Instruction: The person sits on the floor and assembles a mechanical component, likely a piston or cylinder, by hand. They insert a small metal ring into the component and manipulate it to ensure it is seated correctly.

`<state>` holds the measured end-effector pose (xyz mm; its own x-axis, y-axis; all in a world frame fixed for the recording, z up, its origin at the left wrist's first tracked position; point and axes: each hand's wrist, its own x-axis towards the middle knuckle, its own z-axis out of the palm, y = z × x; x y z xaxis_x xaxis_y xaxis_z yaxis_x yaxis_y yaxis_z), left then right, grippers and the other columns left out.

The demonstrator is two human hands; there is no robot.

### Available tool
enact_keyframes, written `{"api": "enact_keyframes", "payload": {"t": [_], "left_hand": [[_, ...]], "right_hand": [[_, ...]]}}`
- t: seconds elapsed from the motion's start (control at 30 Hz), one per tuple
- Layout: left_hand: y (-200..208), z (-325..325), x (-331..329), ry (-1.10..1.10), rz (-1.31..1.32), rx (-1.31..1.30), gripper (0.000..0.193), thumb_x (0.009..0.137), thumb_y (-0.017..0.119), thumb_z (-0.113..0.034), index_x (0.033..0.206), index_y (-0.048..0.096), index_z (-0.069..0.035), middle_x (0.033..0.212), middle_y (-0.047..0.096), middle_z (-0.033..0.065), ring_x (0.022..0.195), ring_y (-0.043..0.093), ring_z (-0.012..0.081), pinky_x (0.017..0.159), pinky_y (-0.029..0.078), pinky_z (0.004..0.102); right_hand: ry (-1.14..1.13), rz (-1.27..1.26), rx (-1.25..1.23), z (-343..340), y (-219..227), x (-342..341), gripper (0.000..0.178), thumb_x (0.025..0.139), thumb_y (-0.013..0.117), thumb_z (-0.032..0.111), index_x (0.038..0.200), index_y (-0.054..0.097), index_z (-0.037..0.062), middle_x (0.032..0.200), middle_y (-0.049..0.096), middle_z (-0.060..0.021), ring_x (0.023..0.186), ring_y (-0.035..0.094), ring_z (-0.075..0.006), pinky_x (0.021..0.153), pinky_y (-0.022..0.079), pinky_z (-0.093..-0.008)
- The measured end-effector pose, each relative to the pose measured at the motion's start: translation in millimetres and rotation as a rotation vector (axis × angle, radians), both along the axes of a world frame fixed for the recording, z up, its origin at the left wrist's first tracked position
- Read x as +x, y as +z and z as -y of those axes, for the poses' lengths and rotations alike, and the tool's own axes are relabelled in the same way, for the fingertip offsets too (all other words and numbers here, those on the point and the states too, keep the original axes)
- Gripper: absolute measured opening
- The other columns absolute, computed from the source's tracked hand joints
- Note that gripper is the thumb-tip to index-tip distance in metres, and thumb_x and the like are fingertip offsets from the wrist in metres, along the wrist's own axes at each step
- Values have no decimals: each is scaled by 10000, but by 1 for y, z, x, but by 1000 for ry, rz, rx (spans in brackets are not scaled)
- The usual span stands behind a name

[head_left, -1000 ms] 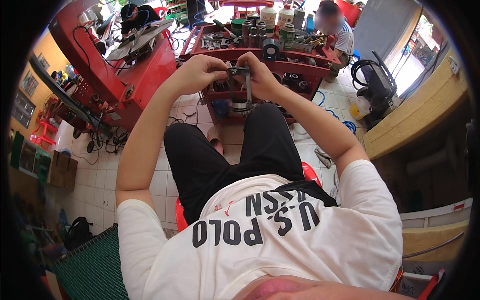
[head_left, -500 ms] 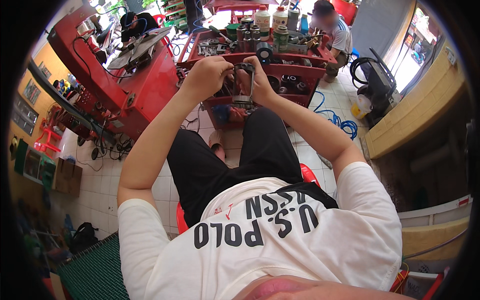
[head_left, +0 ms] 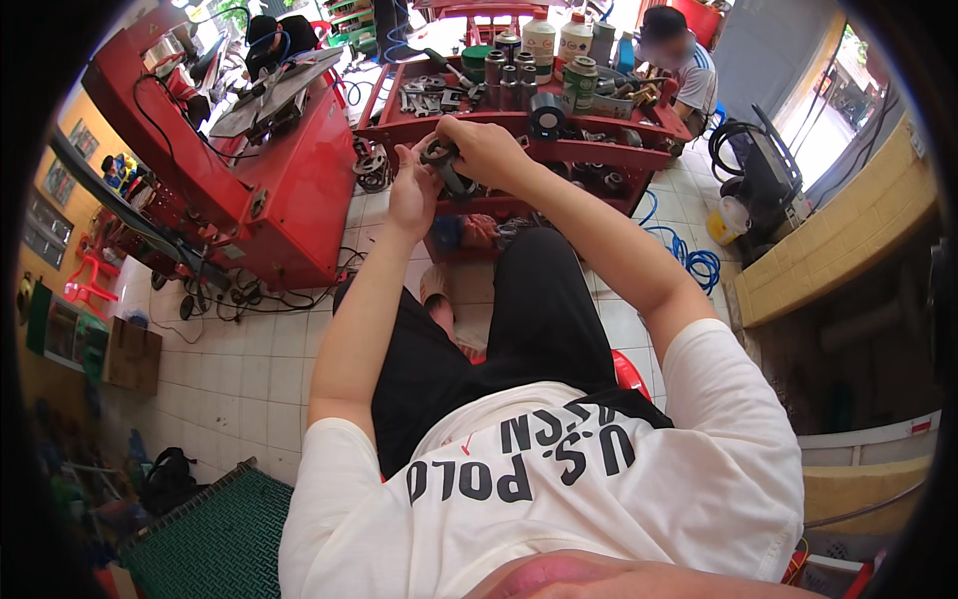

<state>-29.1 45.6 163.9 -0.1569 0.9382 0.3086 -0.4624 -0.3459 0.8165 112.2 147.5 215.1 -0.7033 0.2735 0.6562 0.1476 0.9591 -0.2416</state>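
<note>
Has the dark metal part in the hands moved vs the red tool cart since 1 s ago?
Yes. The dark metal part now sits nearer the left end of the red tool cart, held by both hands.

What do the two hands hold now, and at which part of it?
Both hands hold one small dark metal part. The right hand wraps its right side from above; the left hand supports its left side. Its exact shape cannot be told.

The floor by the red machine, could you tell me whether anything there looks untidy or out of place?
Yes: black cables sprawl loose over the tiles beside the red machine, and a blue hose lies coiled near the cart.
</note>
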Motion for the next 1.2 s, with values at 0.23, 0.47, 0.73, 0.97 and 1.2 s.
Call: {"api": "enact_keyframes", "payload": {"t": [0.23,0.47,0.73,0.97,1.2], "left_hand": [[-25,-48,-25,225,99,12,612,1047,492,-574,1434,503,-100,1248,667,82,1128,623,205,1004,483,395],[-97,-52,-88,215,425,-107,532,1071,507,-487,1448,472,-113,1271,658,95,1097,638,226,945,530,394],[-96,-71,-101,237,575,-129,536,1053,534,-507,1436,479,-136,1278,644,76,1067,639,226,940,526,404],[-102,-80,-102,265,571,-143,552,1042,526,-544,1415,496,-138,1282,647,73,1085,636,229,944,526,402],[-104,-78,-104,298,547,-161,543,1058,477,-554,1402,513,-135,1324,637,75,1147,618,241,968,535,414]], "right_hand": [[37,329,-125,-50,20,-52,508,839,784,205,1256,523,78,1002,728,-197,940,707,-407,818,540,-498],[-101,726,-145,-141,89,-102,536,864,770,153,1352,552,114,1048,715,-166,890,716,-323,770,566,-431],[-273,1121,-166,-239,71,-163,218,874,717,191,1019,751,32,878,759,-93,709,743,-241,574,596,-393],[-407,1318,-275,-238,28,-184,271,872,743,255,978,774,8,848,775,-100,749,761,-226,699,611,-392],[-447,1170,-548,-240,3,-180,349,885,762,334,868,757,-15,771,746,-96,625,715,-215,560,589,-366]]}}
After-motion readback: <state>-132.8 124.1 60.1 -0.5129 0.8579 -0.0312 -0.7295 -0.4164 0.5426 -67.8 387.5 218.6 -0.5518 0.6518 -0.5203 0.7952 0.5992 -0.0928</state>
